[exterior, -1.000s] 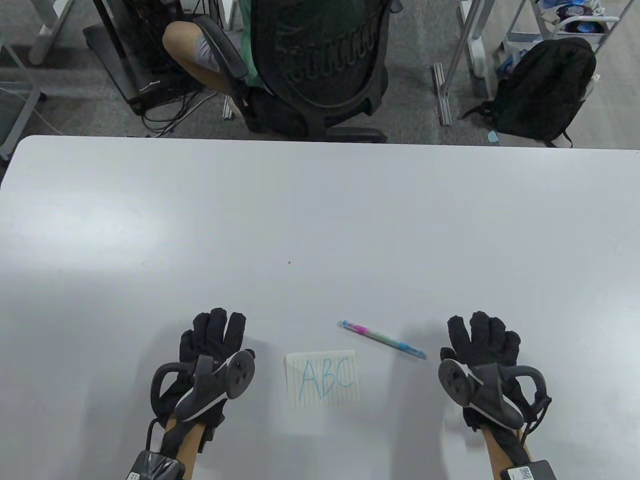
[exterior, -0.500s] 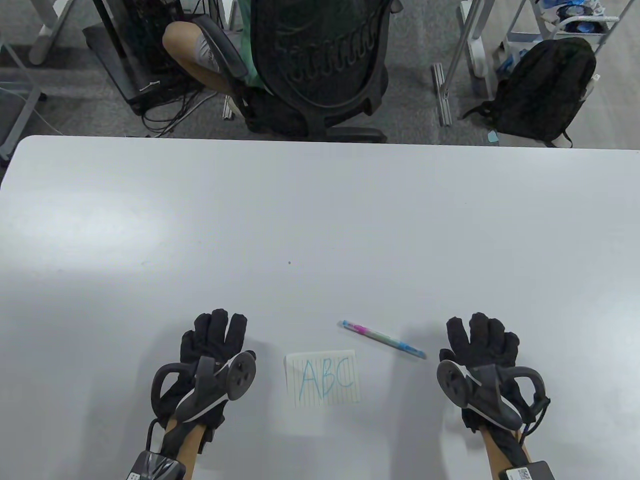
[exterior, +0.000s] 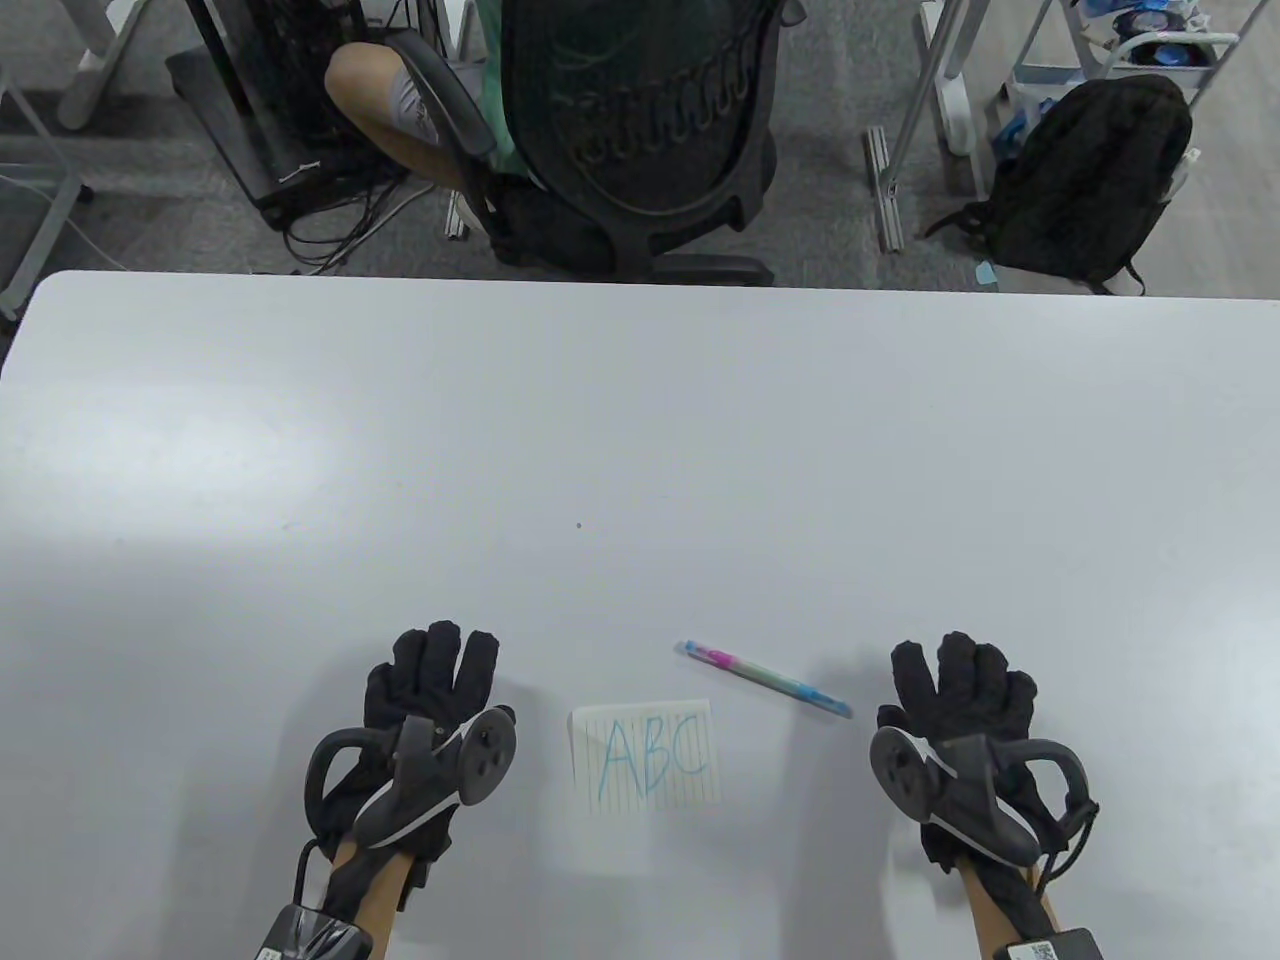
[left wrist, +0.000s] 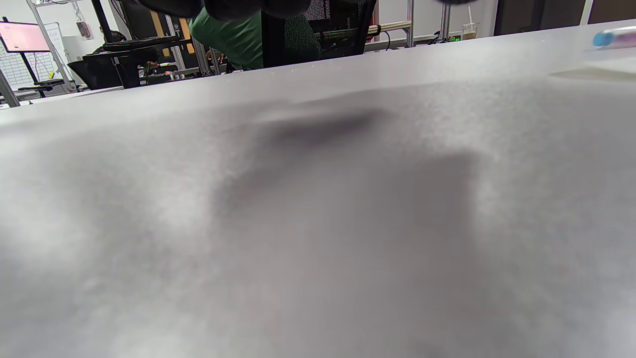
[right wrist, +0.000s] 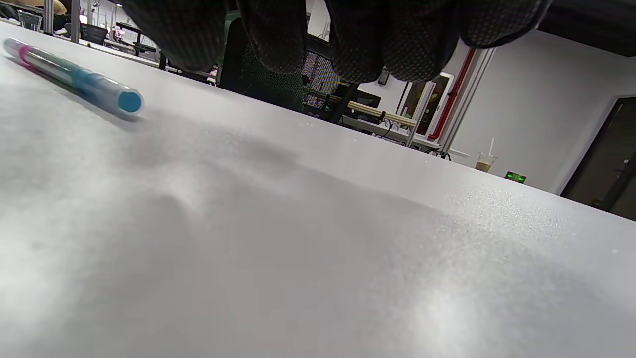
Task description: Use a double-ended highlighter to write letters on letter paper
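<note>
While both gloved hands lie flat near the front edge of the white table (exterior: 640,420), neither of them holds anything. The left hand (exterior: 425,690) is to the left of the letter paper (exterior: 646,757), its fingers straight and close together, and it does not touch the sheet. The right hand (exterior: 960,690) is to the right, with fingers extended and a little spread; it is near the blue end of the double-ended highlighter (exterior: 764,679) but apart from it. A black tracker sits on the back of each hand.

The paper is a small lined sheet between the two hands, and the letters "ABC" are written on it in blue. The highlighter lies on the table just behind the paper's right corner, diagonal, with its pink end toward the far left and its blue end toward the right hand. In the right wrist view the blue cap (right wrist: 130,101) points at the camera, and the gloved fingertips (right wrist: 377,44) hang above the table surface.

Behind the table stand an office chair (exterior: 640,120) and a black backpack (exterior: 1090,180) on the floor.
</note>
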`<state>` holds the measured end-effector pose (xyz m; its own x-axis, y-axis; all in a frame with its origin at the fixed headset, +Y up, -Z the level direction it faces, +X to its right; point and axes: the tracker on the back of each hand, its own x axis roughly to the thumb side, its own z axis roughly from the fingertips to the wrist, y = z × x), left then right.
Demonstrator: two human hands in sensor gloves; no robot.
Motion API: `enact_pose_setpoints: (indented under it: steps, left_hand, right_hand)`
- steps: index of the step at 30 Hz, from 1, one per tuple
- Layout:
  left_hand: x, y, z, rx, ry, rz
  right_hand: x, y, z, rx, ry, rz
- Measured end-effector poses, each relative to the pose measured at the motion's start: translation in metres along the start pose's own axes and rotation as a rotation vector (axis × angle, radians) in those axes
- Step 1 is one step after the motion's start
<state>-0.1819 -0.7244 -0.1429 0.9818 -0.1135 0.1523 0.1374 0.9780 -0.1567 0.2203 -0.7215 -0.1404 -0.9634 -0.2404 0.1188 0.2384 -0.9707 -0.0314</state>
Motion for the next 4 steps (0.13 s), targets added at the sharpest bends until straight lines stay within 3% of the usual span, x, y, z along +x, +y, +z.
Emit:
enact_pose_setpoints:
  steps: [4]
  left_hand:
    - [0.0, -0.0003, -0.0001, 0.0, 0.0, -0.001]
  right_hand:
    - [0.0002, 0.0, 0.0, 0.003, 0.001, 0.0]
